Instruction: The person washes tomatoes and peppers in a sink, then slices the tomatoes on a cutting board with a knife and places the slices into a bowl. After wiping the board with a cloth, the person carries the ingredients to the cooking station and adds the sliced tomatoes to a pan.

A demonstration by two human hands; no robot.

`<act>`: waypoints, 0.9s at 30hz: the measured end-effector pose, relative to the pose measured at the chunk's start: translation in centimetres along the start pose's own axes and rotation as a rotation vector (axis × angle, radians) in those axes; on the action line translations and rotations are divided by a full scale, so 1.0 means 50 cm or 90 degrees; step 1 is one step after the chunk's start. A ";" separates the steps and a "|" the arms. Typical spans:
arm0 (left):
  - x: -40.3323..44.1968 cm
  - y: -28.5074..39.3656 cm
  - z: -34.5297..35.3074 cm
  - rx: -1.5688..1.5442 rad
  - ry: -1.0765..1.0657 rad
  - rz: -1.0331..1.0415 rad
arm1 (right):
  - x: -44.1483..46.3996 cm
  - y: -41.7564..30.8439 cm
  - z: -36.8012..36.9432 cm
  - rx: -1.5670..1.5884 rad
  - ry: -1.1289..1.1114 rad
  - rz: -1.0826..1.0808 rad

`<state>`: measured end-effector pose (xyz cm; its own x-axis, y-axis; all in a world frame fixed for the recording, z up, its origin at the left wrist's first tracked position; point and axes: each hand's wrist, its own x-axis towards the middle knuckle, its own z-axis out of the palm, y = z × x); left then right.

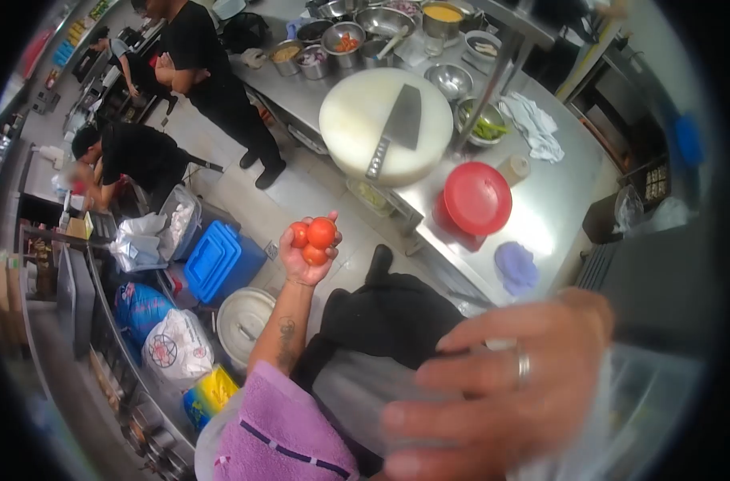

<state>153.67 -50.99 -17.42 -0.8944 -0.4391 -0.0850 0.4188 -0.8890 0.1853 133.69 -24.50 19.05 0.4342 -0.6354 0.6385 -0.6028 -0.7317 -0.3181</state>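
Three red tomatoes (321, 233) rest in my left hand (295, 266), which is palm up with its fingers curled round them, over the floor beside the counter. My right hand (509, 385), a ring on one finger, is large and blurred close to the camera. Its fingers are stretched out and apart, and nothing shows in them. On the counter beyond my hands, a cleaver (401, 124) lies on a round white chopping board (345, 120). A red plate-like disc (477, 199) sits near the board. A purple towel (285, 425) hangs over my left upper arm or shoulder.
The steel counter (569, 188) also holds a purple cloth (516, 268), a white cloth (533, 124), a bowl of green vegetables (485, 127) and several metal bowls. Blue-lidded bin (221, 256) and white round lid (246, 325) stand left. Several people in black are at the upper left.
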 end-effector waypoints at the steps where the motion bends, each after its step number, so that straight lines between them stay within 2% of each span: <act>1: 0.037 0.029 0.001 0.032 -0.006 -0.011 | -0.018 0.045 0.021 -0.007 -0.025 0.062; 2: 0.065 0.049 0.003 0.061 -0.006 -0.029 | -0.036 0.092 0.043 -0.017 -0.050 0.123; 4: 0.135 0.086 0.029 0.089 0.020 -0.035 | -0.044 0.220 0.122 0.013 -0.098 0.405; 8: 0.265 0.138 0.079 0.196 0.086 -0.092 | -0.071 0.505 0.342 0.046 0.029 0.497; 10: 0.353 0.152 0.112 0.285 0.073 -0.094 | -0.079 0.616 0.394 0.082 0.069 0.510; 12: 0.436 0.166 0.135 0.367 0.079 -0.133 | -0.089 0.695 0.425 0.031 0.191 0.571; 13: 0.471 0.166 0.158 0.465 0.142 -0.096 | -0.091 0.718 0.422 0.023 0.197 0.579; 14: 0.518 0.177 0.158 0.463 0.134 -0.105 | -0.094 0.732 0.411 -0.036 0.192 0.655; 15: 0.568 0.189 0.151 0.700 0.132 -0.093 | -0.098 0.743 0.406 -0.095 0.185 0.733; 16: 0.619 0.198 0.145 0.939 0.122 -0.076 | -0.106 0.758 0.407 -0.102 0.188 0.743; 17: 0.671 0.204 0.143 0.938 0.111 -0.088 | -0.116 0.775 0.415 -0.207 0.119 0.737; 18: 0.720 0.205 0.145 1.109 0.013 -0.036 | -0.121 0.786 0.419 -0.310 0.050 0.732; 19: 0.747 0.200 0.139 1.191 -0.054 -0.022 | -0.128 0.792 0.421 -0.311 -0.023 0.768; 20: 0.774 0.194 0.136 1.270 -0.123 0.001 | -0.132 0.780 0.428 -0.314 -0.015 0.793; 22: 0.810 0.174 0.174 1.576 -0.181 0.126 | -0.123 0.753 0.427 -0.418 0.114 0.737; 23: 0.825 0.170 0.192 1.618 -0.208 0.043 | -0.104 0.736 0.418 -0.437 0.124 0.757; 25: 0.864 0.157 0.184 1.663 -0.301 -0.004 | -0.063 0.688 0.424 -0.443 0.102 1.013; 26: 0.872 0.152 0.176 1.716 -0.368 -0.049 | -0.066 0.686 0.440 -0.449 0.109 1.034; 27: 0.868 0.151 0.184 1.709 -0.399 -0.057 | -0.077 0.691 0.463 -0.379 0.144 1.131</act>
<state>116.55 -75.54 -10.69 -0.9910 -0.0014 -0.1338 -0.0354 0.9670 0.2522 126.67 -53.04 -10.60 -0.9250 -0.3787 -0.0317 -0.3347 0.8514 -0.4038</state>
